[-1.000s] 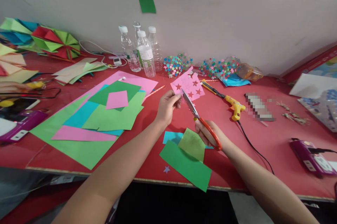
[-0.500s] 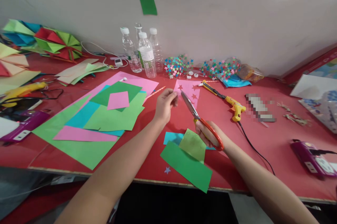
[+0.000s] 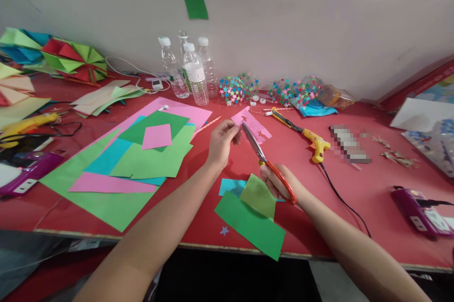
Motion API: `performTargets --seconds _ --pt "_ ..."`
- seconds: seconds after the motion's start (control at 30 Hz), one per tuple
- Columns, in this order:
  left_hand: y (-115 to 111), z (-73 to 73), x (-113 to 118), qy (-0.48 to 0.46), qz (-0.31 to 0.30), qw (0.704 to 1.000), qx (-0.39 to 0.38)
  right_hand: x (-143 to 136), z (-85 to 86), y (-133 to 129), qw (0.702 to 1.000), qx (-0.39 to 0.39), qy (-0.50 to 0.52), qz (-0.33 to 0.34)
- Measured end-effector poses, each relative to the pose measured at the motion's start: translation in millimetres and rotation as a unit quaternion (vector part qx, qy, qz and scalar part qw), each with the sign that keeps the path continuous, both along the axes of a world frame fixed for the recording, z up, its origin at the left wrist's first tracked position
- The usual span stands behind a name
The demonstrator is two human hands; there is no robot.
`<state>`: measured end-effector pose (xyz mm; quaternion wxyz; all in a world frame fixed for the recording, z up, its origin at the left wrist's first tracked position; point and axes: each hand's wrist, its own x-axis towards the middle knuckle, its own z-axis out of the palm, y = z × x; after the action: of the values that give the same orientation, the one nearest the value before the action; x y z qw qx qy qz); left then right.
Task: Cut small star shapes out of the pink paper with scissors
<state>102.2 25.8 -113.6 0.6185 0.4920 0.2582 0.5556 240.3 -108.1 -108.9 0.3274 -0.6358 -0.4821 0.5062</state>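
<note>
My left hand (image 3: 222,143) is closed in a pinch at the near-left edge of a small pink paper (image 3: 250,121). Star-shaped cutouts in that paper show the red table through them. My right hand (image 3: 278,180) grips scissors (image 3: 256,143) with orange-red handles, their blades pointing up and left to the paper close to my left fingertips. Whether the blades touch the paper I cannot make out. Below my hands lie a dark green paper strip (image 3: 250,224), an olive-green piece (image 3: 260,195) and a blue piece (image 3: 230,186). A small purple star (image 3: 224,230) rests beside them.
Stacked coloured sheets (image 3: 106,202) cover the left side of the red table (image 3: 340,217). Several plastic bottles (image 3: 195,77) stand by the wall, beside bags of colourful stars (image 3: 296,90). A yellow glue gun (image 3: 317,143) with a black cord lies right, near a purple power strip (image 3: 420,212).
The pink paper has turned and tilted at my left fingertips. The scissors have shifted slightly left, staying in my right hand. The whole view has moved a little.
</note>
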Motion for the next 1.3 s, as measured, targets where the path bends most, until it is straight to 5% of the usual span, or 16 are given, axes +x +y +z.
performTargets --seconds 0.4,0.77,1.3 --pt "-0.8 0.7 1.1 -0.006 0.019 1.000 -0.005 -1.5 0.7 -1.0 1.000 -0.009 -0.009 -0.003" --pt "10.1 2.2 -7.0 0.020 -0.033 0.999 -0.003 17.2 -0.4 2.7 0.997 0.023 -0.029 0.063" --pt "15.6 2.0 -12.2 0.036 -0.073 0.997 -0.016 23.0 3.6 1.7 0.997 0.015 -0.027 0.076"
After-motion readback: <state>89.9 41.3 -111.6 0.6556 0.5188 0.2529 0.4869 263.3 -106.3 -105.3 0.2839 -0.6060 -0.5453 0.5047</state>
